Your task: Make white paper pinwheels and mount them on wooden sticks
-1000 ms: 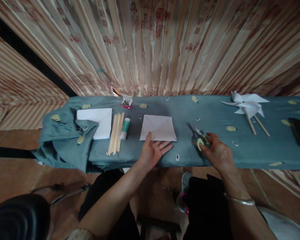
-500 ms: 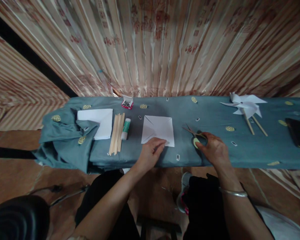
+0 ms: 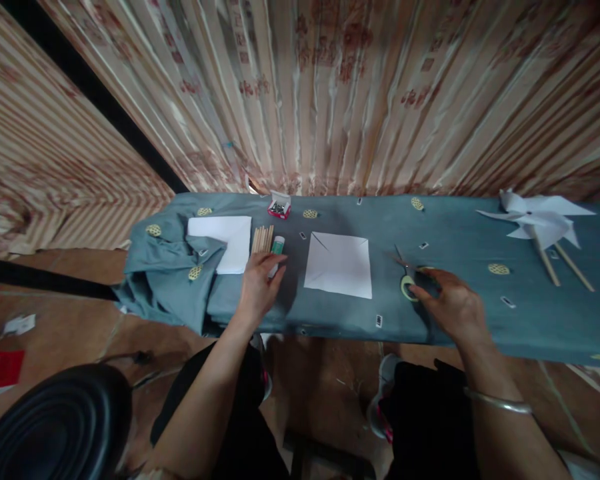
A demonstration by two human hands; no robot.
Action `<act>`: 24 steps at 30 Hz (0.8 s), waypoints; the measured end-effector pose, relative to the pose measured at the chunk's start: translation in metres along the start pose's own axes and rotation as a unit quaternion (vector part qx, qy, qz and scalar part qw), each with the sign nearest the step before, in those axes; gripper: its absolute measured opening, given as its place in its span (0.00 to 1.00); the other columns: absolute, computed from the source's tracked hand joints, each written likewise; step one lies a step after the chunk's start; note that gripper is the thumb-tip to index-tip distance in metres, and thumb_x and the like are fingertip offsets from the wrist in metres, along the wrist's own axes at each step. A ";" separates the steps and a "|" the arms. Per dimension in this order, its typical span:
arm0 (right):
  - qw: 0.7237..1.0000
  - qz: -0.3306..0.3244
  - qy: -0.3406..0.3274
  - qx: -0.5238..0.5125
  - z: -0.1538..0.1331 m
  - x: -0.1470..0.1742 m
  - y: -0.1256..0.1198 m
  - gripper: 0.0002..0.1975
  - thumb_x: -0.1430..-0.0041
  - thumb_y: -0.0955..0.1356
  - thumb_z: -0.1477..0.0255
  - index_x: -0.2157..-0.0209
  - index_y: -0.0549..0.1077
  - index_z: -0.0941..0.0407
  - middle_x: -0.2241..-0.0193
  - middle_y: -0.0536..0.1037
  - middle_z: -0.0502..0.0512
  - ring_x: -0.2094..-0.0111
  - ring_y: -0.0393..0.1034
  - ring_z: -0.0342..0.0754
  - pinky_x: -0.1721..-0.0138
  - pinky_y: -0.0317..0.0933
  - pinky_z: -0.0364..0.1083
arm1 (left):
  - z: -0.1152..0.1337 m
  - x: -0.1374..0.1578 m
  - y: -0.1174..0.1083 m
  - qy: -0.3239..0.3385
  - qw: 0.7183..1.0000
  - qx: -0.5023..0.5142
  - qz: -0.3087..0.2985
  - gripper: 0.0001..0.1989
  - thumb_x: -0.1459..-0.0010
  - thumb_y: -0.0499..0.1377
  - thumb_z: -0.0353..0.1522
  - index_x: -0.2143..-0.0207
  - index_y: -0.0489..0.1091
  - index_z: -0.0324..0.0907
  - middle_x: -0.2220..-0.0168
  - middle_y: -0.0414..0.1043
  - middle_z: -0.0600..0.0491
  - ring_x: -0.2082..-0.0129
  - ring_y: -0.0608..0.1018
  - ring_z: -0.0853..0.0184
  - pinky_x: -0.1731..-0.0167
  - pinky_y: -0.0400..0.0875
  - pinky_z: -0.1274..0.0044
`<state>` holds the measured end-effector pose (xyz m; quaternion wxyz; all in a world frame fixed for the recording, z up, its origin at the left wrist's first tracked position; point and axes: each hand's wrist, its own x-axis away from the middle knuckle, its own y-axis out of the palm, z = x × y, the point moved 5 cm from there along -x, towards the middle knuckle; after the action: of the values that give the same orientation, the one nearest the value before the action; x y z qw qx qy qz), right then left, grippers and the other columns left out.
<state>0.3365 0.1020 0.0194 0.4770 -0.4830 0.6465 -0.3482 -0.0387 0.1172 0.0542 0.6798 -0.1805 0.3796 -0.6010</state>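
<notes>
Your left hand (image 3: 260, 283): back upward, fingers bent | your right hand (image 3: 457, 303): thumb and forefinger parted | your forearms: bare, angled forward

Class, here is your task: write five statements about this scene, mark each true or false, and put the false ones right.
1. The right hand is at the handles of the scissors. True.
2. The left hand lies on the white square sheet. False: it is at the wooden sticks and the glue stick, to the left of the sheet.
3. Lines run inward from the sheet's two far corners. True.
4. The small box is shut. False: its lid is up and contents show inside.
5. White paper pinwheels lie to the right of the scissors. True.
</notes>
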 end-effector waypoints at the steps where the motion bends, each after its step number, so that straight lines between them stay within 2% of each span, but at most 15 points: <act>1: 1.000 0.006 0.002 0.003 -0.001 0.000 0.000 0.21 0.42 0.63 0.59 0.53 0.73 0.58 0.55 0.77 0.66 0.53 0.72 0.62 0.52 0.64 0.59 | -0.006 0.000 -0.003 -0.004 1.000 -0.015 0.001 0.12 0.42 0.56 0.33 0.57 0.75 0.44 0.57 0.73 0.47 0.53 0.73 0.59 0.49 0.68 0.65; 7: 0.998 0.037 0.009 0.039 -0.010 0.001 -0.003 0.22 0.41 0.63 0.60 0.53 0.74 0.60 0.48 0.71 0.70 0.46 0.65 0.65 0.47 0.61 0.61 | -0.025 0.007 0.001 0.002 0.996 -0.089 -0.026 0.24 0.46 0.62 0.33 0.46 0.67 0.39 0.50 0.69 0.42 0.49 0.71 0.54 0.47 0.67 0.62; 12: 0.999 0.031 0.000 0.022 -0.020 -0.002 0.000 0.22 0.42 0.64 0.61 0.54 0.74 0.61 0.48 0.71 0.71 0.47 0.66 0.65 0.48 0.61 0.60 | -0.027 0.009 0.003 -0.007 0.993 -0.113 -0.037 0.25 0.45 0.60 0.32 0.44 0.63 0.41 0.49 0.68 0.42 0.50 0.72 0.55 0.49 0.69 0.64; 15: 0.999 0.038 -0.008 -0.008 -0.028 -0.005 -0.001 0.21 0.42 0.63 0.60 0.55 0.75 0.61 0.48 0.72 0.70 0.47 0.66 0.64 0.46 0.61 0.60 | -0.027 0.008 -0.002 -0.028 0.996 -0.085 -0.027 0.26 0.46 0.58 0.29 0.44 0.63 0.40 0.52 0.70 0.43 0.53 0.74 0.56 0.51 0.70 0.65; 17: 0.998 0.051 -0.007 -0.040 -0.036 -0.006 -0.006 0.22 0.42 0.63 0.60 0.55 0.75 0.61 0.49 0.73 0.70 0.47 0.68 0.63 0.46 0.61 0.60 | -0.026 0.007 -0.007 -0.060 0.998 -0.027 -0.004 0.26 0.49 0.59 0.29 0.46 0.66 0.40 0.55 0.73 0.45 0.55 0.75 0.57 0.51 0.69 0.66; 19: 0.994 0.058 0.006 -0.088 -0.047 -0.006 -0.012 0.22 0.41 0.63 0.60 0.54 0.75 0.61 0.50 0.75 0.69 0.51 0.71 0.61 0.48 0.63 0.58 | -0.026 0.006 -0.011 -0.111 0.990 0.081 0.029 0.24 0.51 0.61 0.30 0.49 0.69 0.40 0.58 0.75 0.47 0.59 0.76 0.60 0.54 0.69 0.69; 20: 0.991 0.056 0.020 -0.117 -0.054 -0.005 -0.014 0.21 0.41 0.63 0.60 0.54 0.75 0.59 0.51 0.76 0.67 0.54 0.72 0.59 0.49 0.63 0.57 | -0.025 0.006 -0.011 -0.141 0.977 0.151 0.045 0.23 0.52 0.62 0.31 0.51 0.70 0.39 0.61 0.75 0.48 0.63 0.76 0.62 0.57 0.70 0.71; 22: 0.977 0.038 0.074 -0.196 -0.068 -0.001 -0.012 0.20 0.41 0.64 0.60 0.54 0.75 0.56 0.54 0.78 0.63 0.63 0.75 0.54 0.56 0.67 0.55 | -0.022 0.007 -0.008 -0.194 0.933 0.296 0.064 0.21 0.55 0.64 0.32 0.56 0.73 0.40 0.65 0.76 0.51 0.68 0.75 0.67 0.62 0.69 0.75; 24: 0.941 -0.017 0.113 -0.319 -0.088 0.006 -0.002 0.18 0.43 0.66 0.59 0.57 0.76 0.56 0.58 0.80 0.60 0.65 0.74 0.52 0.61 0.68 0.51 | -0.013 0.008 -0.001 -0.221 0.885 0.406 0.060 0.18 0.58 0.67 0.31 0.61 0.75 0.41 0.69 0.76 0.54 0.70 0.75 0.70 0.64 0.69 0.78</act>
<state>0.2530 0.0946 0.0462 0.2157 -0.5781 0.7649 -0.1847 -0.0491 0.1121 0.0443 0.7946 0.0062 -0.0469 -0.6053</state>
